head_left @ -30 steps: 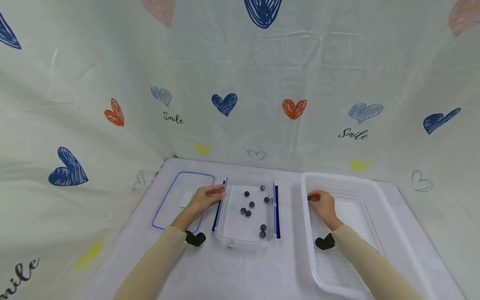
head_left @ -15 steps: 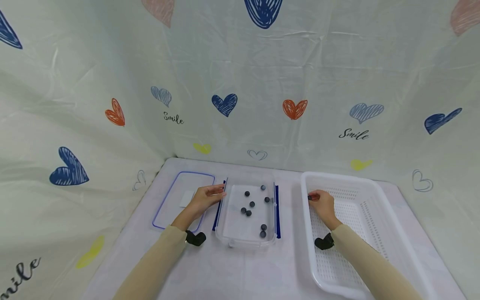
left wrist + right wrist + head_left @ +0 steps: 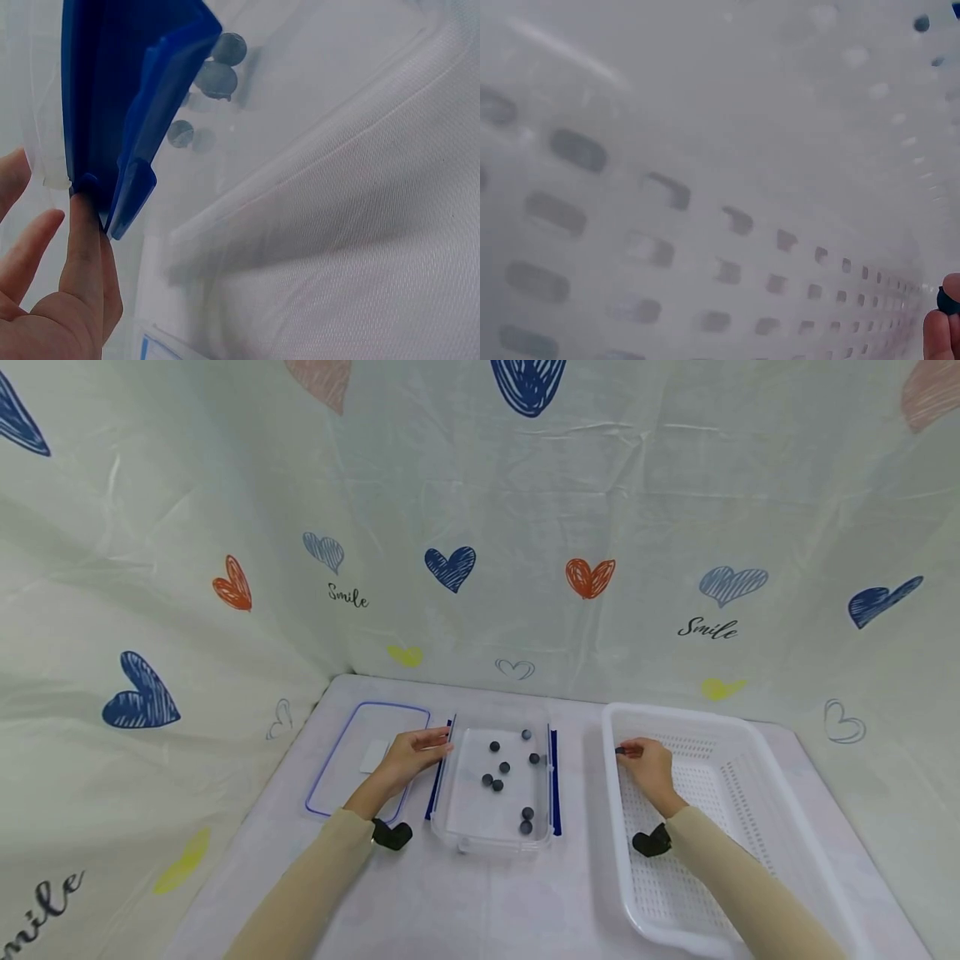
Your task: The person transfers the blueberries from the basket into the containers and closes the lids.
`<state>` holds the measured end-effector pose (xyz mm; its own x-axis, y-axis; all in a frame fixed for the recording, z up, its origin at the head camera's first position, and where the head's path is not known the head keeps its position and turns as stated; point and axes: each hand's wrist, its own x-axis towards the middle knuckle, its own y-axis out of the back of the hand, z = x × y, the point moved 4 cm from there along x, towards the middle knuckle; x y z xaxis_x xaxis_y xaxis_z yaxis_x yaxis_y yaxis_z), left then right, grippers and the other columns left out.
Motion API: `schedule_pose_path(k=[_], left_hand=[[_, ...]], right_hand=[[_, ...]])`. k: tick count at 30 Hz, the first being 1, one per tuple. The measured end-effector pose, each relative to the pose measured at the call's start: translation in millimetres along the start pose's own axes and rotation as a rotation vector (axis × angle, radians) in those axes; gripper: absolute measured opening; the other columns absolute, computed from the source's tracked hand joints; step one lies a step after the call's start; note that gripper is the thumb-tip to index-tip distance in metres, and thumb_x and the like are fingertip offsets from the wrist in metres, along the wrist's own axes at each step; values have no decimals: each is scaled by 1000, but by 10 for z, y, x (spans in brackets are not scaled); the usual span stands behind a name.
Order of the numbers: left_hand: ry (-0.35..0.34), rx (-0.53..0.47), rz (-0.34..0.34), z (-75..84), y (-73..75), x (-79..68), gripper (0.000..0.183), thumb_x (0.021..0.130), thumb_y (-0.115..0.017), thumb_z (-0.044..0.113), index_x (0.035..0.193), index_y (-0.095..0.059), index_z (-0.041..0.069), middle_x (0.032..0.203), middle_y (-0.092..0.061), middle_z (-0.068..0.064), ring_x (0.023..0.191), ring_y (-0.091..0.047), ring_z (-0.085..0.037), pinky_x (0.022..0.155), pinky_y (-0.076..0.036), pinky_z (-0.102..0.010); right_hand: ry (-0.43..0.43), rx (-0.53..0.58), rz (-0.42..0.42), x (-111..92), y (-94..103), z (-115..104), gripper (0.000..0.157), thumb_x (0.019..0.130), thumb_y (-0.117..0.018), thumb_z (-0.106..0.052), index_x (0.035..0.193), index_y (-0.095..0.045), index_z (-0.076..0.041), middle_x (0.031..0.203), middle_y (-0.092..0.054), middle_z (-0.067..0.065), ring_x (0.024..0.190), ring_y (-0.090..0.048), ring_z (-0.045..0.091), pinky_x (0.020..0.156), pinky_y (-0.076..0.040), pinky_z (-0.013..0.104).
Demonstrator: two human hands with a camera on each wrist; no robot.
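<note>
My left hand (image 3: 405,758) rests at the left side of a clear plastic food container (image 3: 491,843), its fingers nearly straight. In the left wrist view, its fingertips touch the lower end of the container's blue side latch (image 3: 112,97). Several dark blueberries (image 3: 504,767) lie scattered on the container's floor. At the right, my right hand (image 3: 649,768) reaches inside a white perforated basket (image 3: 795,827), near its left wall. Between thumb and fingers it pinches one blueberry (image 3: 946,301), which shows at the right edge of the right wrist view.
A clear lid with a blue rim (image 3: 318,768) lies flat left of the container, partly under the left forearm. Another dark blue latch (image 3: 555,785) flanks the container's right side. A curtain printed with hearts (image 3: 450,568) hangs behind the table (image 3: 480,910).
My right hand has lifted very slightly with the blueberry by the basket's left wall. The left hand and the berries in the container stay put.
</note>
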<state>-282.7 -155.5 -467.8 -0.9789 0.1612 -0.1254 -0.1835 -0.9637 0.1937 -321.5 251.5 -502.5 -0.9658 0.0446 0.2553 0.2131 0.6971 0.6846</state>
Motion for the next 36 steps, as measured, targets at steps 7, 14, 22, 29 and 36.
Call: schedule_pose_path(k=[7, 14, 22, 29, 36], left_hand=[[0, 4, 16, -87, 0, 60, 49, 83, -69, 18, 128, -54, 5, 123, -55, -17, 115, -50, -25, 92, -45, -33], [-7, 14, 57, -282, 17, 192, 53, 80, -72, 27, 126, -57, 7, 120, -58, -12, 113, -52, -22, 91, -46, -32], [24, 1, 37, -230, 16, 169, 53, 81, -72, 23, 128, -54, 6, 122, -57, -13, 116, -49, -24, 94, -44, -34], [15, 35, 18, -4, 3, 15, 49, 84, -68, 17, 129, -52, 2, 123, -56, -18, 116, -49, -27, 94, -44, -35], [-8, 38, 21, -42, 7, 42, 49, 84, -69, 18, 128, -53, 1, 122, -57, -18, 115, -50, -28, 93, -44, -36]], right_hand=[[0, 10, 16, 15, 56, 7, 21, 77, -70, 0, 94, -65, 11, 87, -65, 24, 80, -63, 35, 70, -53, 42], [14, 6, 25, 19, 157, -48, 21, 78, -70, -2, 95, -66, 10, 88, -66, 24, 80, -63, 35, 69, -53, 43], [3, 23, 21, 18, 303, -116, 22, 80, -70, -7, 98, -67, 7, 91, -66, 21, 82, -63, 32, 66, -53, 37], [-19, 63, 5, 5, 426, -223, 25, 81, -70, -13, 100, -67, 4, 93, -67, 19, 85, -64, 31, 67, -52, 26], [-5, 103, -2, 10, 526, -355, 27, 82, -71, -16, 102, -67, 2, 95, -67, 18, 86, -64, 26, 64, -45, 10]])
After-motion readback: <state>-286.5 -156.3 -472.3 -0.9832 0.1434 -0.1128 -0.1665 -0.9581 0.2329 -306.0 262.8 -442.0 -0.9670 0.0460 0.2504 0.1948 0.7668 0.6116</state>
